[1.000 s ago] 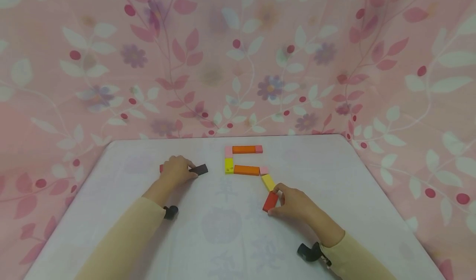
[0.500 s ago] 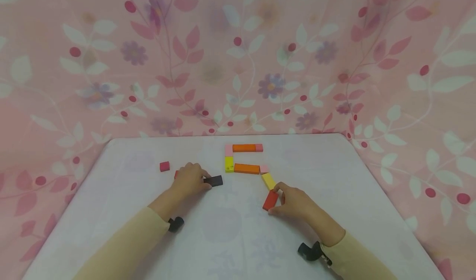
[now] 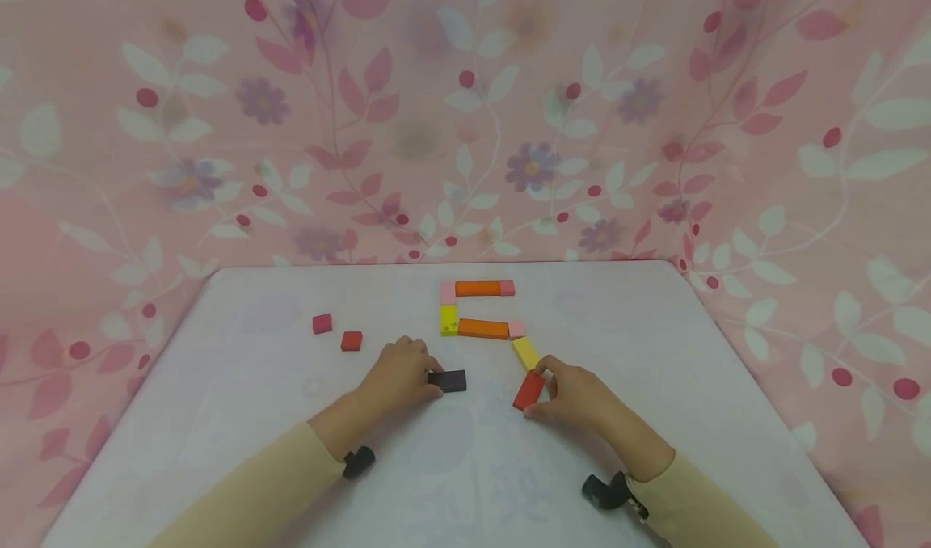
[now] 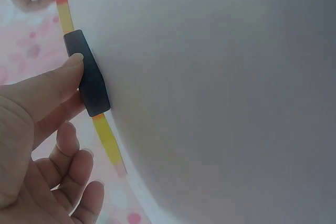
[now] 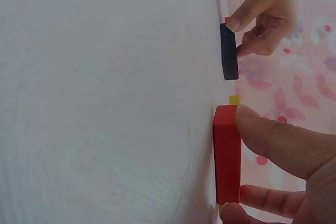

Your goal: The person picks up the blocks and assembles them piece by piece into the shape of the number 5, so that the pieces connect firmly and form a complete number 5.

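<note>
The left hand [image 3: 398, 375] pinches a black block [image 3: 449, 381]; right of it, the right hand [image 3: 584, 398] grips a red block [image 3: 528, 392]. Left of the black block lie small reddish blocks [image 3: 351, 341]; beyond it, orange blocks [image 3: 483, 329].

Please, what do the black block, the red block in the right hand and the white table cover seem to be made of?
Black block: probably painted wood, perhaps plastic; smooth, even, matte colour, slightly rounded corners.
Red block in the right hand: painted wood or plastic; smooth faces, crisp edges, no visible grain.
White table cover: possibly cloth; faint weave-like lines in the right wrist view.
</note>
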`<state>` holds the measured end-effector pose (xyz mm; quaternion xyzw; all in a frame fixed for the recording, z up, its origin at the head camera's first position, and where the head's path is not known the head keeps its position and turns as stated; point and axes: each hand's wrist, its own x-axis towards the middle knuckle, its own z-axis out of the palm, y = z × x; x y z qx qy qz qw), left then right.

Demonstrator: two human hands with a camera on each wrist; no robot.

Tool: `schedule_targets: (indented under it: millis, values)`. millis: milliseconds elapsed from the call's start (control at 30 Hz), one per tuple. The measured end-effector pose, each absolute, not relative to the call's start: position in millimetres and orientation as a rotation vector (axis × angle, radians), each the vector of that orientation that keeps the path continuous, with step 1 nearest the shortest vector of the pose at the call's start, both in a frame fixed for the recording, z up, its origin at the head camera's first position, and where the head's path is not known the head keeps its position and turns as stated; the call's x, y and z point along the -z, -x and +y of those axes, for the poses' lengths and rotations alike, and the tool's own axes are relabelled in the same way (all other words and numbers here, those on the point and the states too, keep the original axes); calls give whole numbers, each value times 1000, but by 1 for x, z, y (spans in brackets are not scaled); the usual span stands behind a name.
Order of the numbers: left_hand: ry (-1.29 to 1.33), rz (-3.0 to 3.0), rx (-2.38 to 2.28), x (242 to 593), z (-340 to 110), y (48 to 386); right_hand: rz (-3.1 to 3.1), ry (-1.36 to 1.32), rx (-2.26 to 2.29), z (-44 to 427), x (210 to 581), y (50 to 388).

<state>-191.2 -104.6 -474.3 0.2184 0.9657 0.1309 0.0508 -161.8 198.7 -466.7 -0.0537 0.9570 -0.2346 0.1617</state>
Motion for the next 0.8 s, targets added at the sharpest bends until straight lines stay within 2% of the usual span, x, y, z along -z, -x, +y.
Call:
schedule_targets:
  millis: [800]
  values:
    - [-878, 2843, -387, 477, -63, 166, 2751, 149, 668, 197, 468, 162]
